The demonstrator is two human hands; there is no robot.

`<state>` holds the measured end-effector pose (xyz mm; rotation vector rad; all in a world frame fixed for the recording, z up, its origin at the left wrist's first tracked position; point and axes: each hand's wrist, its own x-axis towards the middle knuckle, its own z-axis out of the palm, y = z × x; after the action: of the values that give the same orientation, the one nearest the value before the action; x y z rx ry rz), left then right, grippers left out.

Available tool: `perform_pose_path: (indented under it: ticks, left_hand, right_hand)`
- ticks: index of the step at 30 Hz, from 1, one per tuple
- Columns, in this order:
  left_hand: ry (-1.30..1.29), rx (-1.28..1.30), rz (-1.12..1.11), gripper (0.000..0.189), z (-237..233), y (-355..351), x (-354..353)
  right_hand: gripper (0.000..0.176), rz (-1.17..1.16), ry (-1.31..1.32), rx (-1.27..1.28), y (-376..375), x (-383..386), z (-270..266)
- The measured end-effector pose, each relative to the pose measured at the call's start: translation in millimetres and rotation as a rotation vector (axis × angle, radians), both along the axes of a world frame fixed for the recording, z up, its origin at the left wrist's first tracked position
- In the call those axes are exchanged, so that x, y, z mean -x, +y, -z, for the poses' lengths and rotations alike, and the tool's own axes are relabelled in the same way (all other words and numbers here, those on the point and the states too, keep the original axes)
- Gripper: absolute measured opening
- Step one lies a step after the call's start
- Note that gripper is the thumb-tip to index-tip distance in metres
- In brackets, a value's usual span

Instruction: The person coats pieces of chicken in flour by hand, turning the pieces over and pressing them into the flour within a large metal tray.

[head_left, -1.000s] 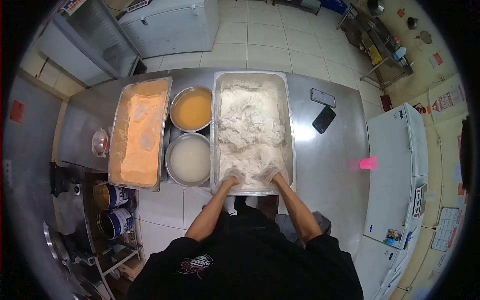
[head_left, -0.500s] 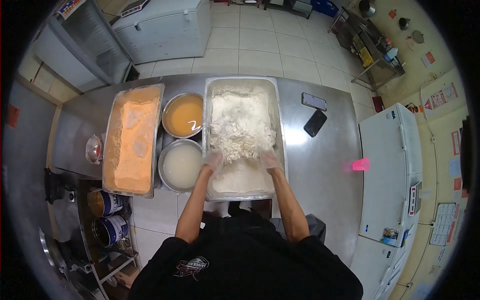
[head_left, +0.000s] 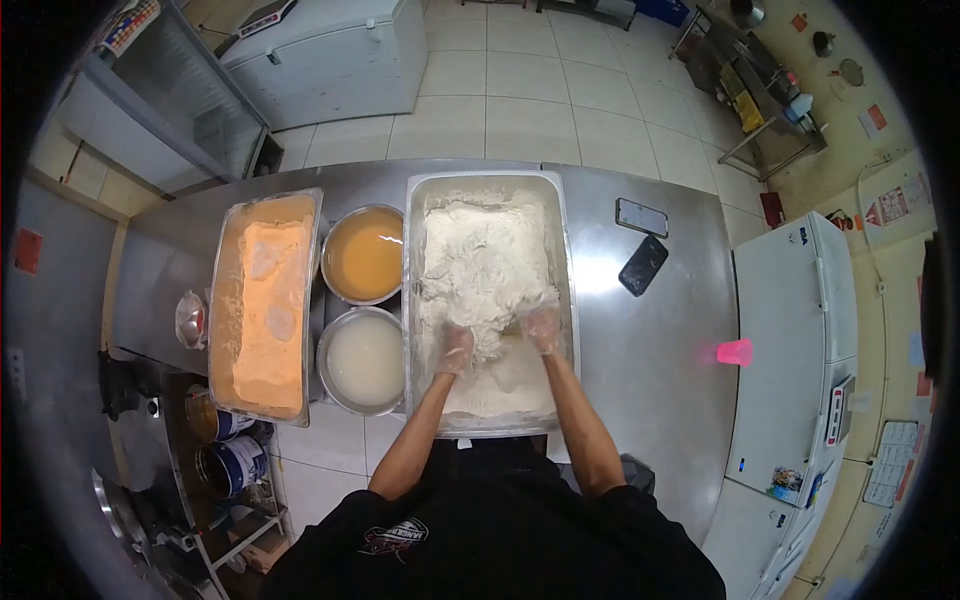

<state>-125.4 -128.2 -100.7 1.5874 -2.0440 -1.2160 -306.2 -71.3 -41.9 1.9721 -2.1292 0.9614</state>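
A deep metal tray (head_left: 565, 260) of white flour (head_left: 485, 240) stands in front of me, the flour heaped toward its far end and lower at the near end. My left hand (head_left: 457, 348), in a clear plastic glove, is in the near left part of the heap, its fingers sunk in the flour. Across from it, my gloved right hand (head_left: 541, 328) presses against the right side of the heap. Flour hides most of its fingers too. Loose clumps lie between the two hands.
Left of the tray are a bowl of orange-brown liquid (head_left: 364, 255), a bowl of cloudy white liquid (head_left: 365, 360) and a tray of orange powder (head_left: 270, 350). A small metal bowl (head_left: 190, 320) is farther left. Two phones (head_left: 643, 265) and a pink cup (head_left: 735, 352) are on the right.
My left hand has moved inward from the tray's left wall, and both hands are closer together. The heap between them has shifted shape. The whole view has tilted slightly.
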Motion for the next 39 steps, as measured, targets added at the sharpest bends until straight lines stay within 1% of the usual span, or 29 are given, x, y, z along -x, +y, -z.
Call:
perform_pose_path:
  ticks: [2,4,6,8,9,10,12,15,18,20,21,24,26,27,28,30,32,34,35,36,37,39]
  left_hand:
    - [-0.113,0.237,0.077,0.031,-22.2,-40.5,4.3]
    - [-0.214,0.350,0.188,0.032,-43.2,-93.1,10.5]
    - [-0.272,0.277,0.319,0.033,-55.5,-148.2,20.8]
    - [-0.227,0.015,0.335,0.034,-53.7,-186.4,35.6]
    - [-0.186,-0.093,0.308,0.035,-50.6,-192.4,42.6]
    - [-0.162,-0.160,0.290,0.035,-44.0,-193.0,45.1]
    - [-0.163,-0.094,0.334,0.030,-23.5,-179.6,41.5]
    - [-0.209,-0.064,0.465,0.023,0.0,-158.9,19.3]
    - [-0.195,-0.052,0.528,0.017,11.5,-131.6,-0.7]
    - [-0.195,0.078,0.529,0.013,3.2,-126.6,-2.9]
    - [-0.206,0.155,0.529,0.012,-3.2,-130.1,-0.8]
    - [-0.749,0.192,0.852,0.027,-56.2,-159.7,28.6]
    - [-0.696,0.267,0.767,0.029,-50.6,-185.4,46.0]
    - [-0.652,0.284,0.717,0.031,-43.6,-198.6,55.2]
    - [-0.611,0.266,0.683,0.032,-36.8,-210.8,61.5]
    - [-0.544,0.211,0.646,0.035,-16.7,-227.0,69.0]
    - [-0.535,0.210,0.675,0.039,18.8,-234.8,70.0]
    - [-0.600,0.297,0.823,0.043,77.7,-229.2,59.6]
    - [-0.779,0.380,0.978,0.043,77.2,-216.2,56.7]
    - [-0.744,0.350,0.949,0.042,59.4,-196.1,45.1]
    - [-0.642,0.289,0.817,0.041,40.3,-169.2,34.2]
    - [-0.587,0.209,0.706,0.039,19.1,-130.1,19.5]
  right_hand:
    - [0.017,-0.060,0.185,-0.164,-24.9,25.4,2.1]
    - [0.025,-0.123,0.375,-0.313,-58.9,47.6,3.9]
    - [0.032,-0.069,0.277,-0.530,-96.7,55.9,4.2]
    - [0.038,0.094,-0.118,-0.790,-142.6,51.9,-3.0]
    - [0.039,-0.164,0.071,-0.554,-159.2,60.2,42.8]
    - [0.038,-0.234,0.049,-0.591,-169.5,57.9,39.0]
    - [0.037,-0.381,-0.001,-0.674,-180.5,44.9,32.1]
    - [0.036,-0.402,-0.164,-0.702,-144.6,44.0,31.9]
    - [0.035,-0.466,-0.316,-0.726,-124.2,68.1,44.3]
    - [0.035,-0.474,-0.362,-0.746,-132.9,92.1,54.5]
    - [0.035,-0.425,-0.306,-0.760,-145.7,98.7,52.5]
    - [0.035,-0.135,0.051,-0.869,-195.3,92.3,40.5]
    - [0.035,-0.179,0.180,-0.676,-208.0,69.0,59.8]
    - [0.030,-0.355,0.320,-0.474,-210.5,52.8,75.9]
    - [0.031,-0.493,0.482,-0.240,-213.0,36.8,92.7]
    - [0.028,-0.553,0.071,-0.390,-194.6,11.4,74.4]
    - [0.027,-0.538,-0.039,-0.559,-191.0,14.1,53.9]
    - [0.025,-0.494,-0.076,-0.715,-188.0,44.7,41.8]
    - [0.025,-0.481,-0.128,-0.770,-178.6,65.2,39.8]
    - [0.025,-0.489,-0.201,-0.802,-165.3,83.6,41.8]
    - [0.024,-0.502,-0.267,-0.804,-143.8,92.1,43.2]
    - [0.025,-0.473,-0.290,-0.831,-100.5,88.0,37.5]
